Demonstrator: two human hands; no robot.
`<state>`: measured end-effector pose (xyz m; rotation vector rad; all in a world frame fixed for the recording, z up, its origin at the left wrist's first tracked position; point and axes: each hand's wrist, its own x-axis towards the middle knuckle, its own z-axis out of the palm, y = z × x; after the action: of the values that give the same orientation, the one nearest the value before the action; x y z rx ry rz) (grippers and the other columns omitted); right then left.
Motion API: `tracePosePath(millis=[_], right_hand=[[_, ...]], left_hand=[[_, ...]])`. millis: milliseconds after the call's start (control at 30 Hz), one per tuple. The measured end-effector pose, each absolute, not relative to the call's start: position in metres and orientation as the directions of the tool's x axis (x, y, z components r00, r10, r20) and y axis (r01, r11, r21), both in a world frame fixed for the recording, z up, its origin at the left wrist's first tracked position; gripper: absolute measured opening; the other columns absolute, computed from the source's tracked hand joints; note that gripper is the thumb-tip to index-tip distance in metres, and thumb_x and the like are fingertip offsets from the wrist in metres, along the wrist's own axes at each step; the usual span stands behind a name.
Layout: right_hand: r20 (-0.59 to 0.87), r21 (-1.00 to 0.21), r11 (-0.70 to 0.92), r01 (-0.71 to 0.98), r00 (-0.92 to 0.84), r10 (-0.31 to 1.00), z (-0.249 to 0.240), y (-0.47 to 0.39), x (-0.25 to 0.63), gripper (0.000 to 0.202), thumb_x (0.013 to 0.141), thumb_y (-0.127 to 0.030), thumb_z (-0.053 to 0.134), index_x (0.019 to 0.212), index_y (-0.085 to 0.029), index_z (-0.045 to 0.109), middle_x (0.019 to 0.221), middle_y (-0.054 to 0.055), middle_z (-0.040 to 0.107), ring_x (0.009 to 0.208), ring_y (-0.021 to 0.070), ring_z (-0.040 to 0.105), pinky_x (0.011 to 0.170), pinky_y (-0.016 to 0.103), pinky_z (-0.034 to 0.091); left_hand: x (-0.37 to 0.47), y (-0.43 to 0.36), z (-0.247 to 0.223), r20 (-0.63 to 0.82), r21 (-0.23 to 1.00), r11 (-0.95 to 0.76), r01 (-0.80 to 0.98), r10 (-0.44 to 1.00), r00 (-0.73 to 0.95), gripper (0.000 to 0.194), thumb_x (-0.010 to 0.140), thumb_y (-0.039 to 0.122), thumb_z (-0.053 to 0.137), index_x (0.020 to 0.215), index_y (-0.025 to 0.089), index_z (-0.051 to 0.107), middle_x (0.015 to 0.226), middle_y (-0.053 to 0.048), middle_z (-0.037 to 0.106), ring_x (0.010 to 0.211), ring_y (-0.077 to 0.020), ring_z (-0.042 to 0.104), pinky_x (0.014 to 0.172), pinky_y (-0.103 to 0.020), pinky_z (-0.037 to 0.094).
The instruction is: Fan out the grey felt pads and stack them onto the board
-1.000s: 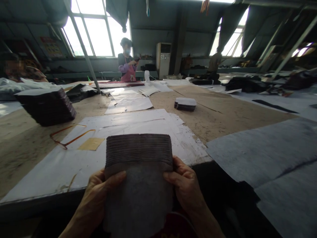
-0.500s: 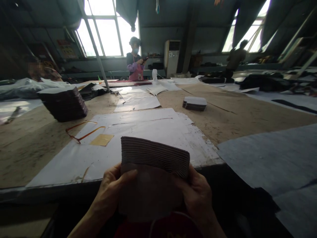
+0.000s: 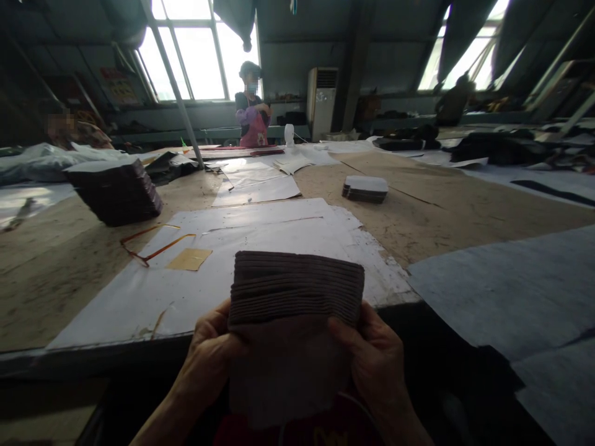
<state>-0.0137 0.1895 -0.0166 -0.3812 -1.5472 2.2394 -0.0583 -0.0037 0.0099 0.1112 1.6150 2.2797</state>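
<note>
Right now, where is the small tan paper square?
In the head view, the tan square lies left of centre on the white sheet, beside the orange strip.

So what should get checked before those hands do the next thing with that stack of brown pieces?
1. Left hand grips the stack on its side: ok.
2. Right hand grips the other side: ok.
3. Edges of the stack line up: ok on top, the stacked edges look even; lower part cannot tell.
4. White sheet on the table ahead is bare right in front of the stack: ok.
5. Orange strips and tan scrap lie off to the left, apart from the stack: ok.
6. Number of pieces in the stack: cannot tell.
</note>
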Motion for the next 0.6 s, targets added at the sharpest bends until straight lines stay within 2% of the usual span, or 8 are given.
tracePosePath(millis=[67,167,233,300,367,500,600], right_hand=[[0.008,-0.936,-0.309,-0.170,-0.885,0.465,-0.017,0.192,-0.013,0.030,0.059,-0.029,0.076,0.085,-0.021,0.065,0.074,0.000,0.068,0.065,0.0196,0.060,0.062,0.031,0.050],[-0.016,-0.904,-0.394,-0.163,-0.911,0.413,-0.013,0.194,-0.014,0.030,0.058,-0.026,0.076,0.085,-0.021,0.065,0.074,0.000,0.067,0.065,0.0185,0.060,0.062,0.029,0.049],[-0.051,-0.875,-0.465,-0.131,-0.932,0.359,-0.009,0.195,-0.015,0.030,0.057,-0.025,0.076,0.085,-0.020,0.065,0.073,0.000,0.067,0.064,0.0173,0.059,0.061,0.029,0.049],[-0.102,-0.847,-0.525,-0.079,-0.947,0.306,-0.006,0.196,-0.015,0.030,0.057,-0.024,0.076,0.085,-0.019,0.065,0.073,0.001,0.067,0.063,0.0170,0.059,0.060,0.029,0.049],[-0.145,-0.827,-0.561,-0.040,-0.949,0.282,-0.004,0.196,-0.015,0.031,0.056,-0.023,0.076,0.084,-0.019,0.065,0.073,0.001,0.068,0.061,0.0170,0.059,0.059,0.029,0.049],[-0.177,-0.821,-0.570,-0.029,-0.937,0.302,-0.005,0.197,-0.016,0.030,0.055,-0.023,0.077,0.082,-0.018,0.065,0.073,0.001,0.068,0.060,0.0165,0.059,0.057,0.028,0.048],[-0.186,-0.817,-0.577,-0.015,-0.940,0.288,-0.008,0.199,-0.016,0.029,0.058,-0.024,0.076,0.084,-0.019,0.064,0.075,0.002,0.068,0.062,0.0180,0.060,0.059,0.029,0.049]], left_hand=[[-0.059,-0.005,0.009,-0.113,0.928,-0.296,-0.227,0.358,-0.927,0.037,0.048,0.004,0.056,0.081,0.016,0.067,0.071,-0.002,0.068,0.059,-0.0173,0.060,0.053,-0.024,0.046],[-0.057,-0.003,0.007,-0.091,0.936,-0.294,-0.193,0.328,-0.940,0.027,0.056,0.011,0.063,0.082,0.016,0.069,0.073,-0.003,0.069,0.066,-0.0189,0.061,0.059,-0.025,0.048],[-0.057,-0.001,0.005,-0.128,0.929,-0.296,-0.221,0.305,-0.944,0.019,0.063,0.019,0.065,0.081,0.016,0.069,0.074,-0.002,0.069,0.066,-0.0174,0.061,0.060,-0.024,0.048],[-0.057,0.000,0.002,-0.181,0.914,-0.292,-0.281,0.326,-0.928,0.016,0.064,0.018,0.065,0.080,0.016,0.068,0.072,-0.002,0.069,0.059,-0.0145,0.060,0.055,-0.022,0.046],[-0.058,0.001,0.000,-0.204,0.903,-0.288,-0.318,0.362,-0.909,0.022,0.060,0.011,0.062,0.081,0.016,0.068,0.068,-0.001,0.068,0.054,-0.0131,0.058,0.051,-0.021,0.044],[-0.060,0.000,0.002,-0.194,0.893,-0.303,-0.334,0.409,-0.891,0.047,0.048,0.002,0.054,0.090,0.016,0.068,0.068,-0.001,0.068,0.053,-0.0142,0.058,0.049,-0.021,0.043],[-0.059,0.002,0.006,-0.194,0.874,-0.319,-0.368,0.466,-0.863,0.046,0.051,0.006,0.057,0.095,0.016,0.067,0.073,-0.004,0.069,0.058,-0.0176,0.061,0.054,-0.025,0.047]])
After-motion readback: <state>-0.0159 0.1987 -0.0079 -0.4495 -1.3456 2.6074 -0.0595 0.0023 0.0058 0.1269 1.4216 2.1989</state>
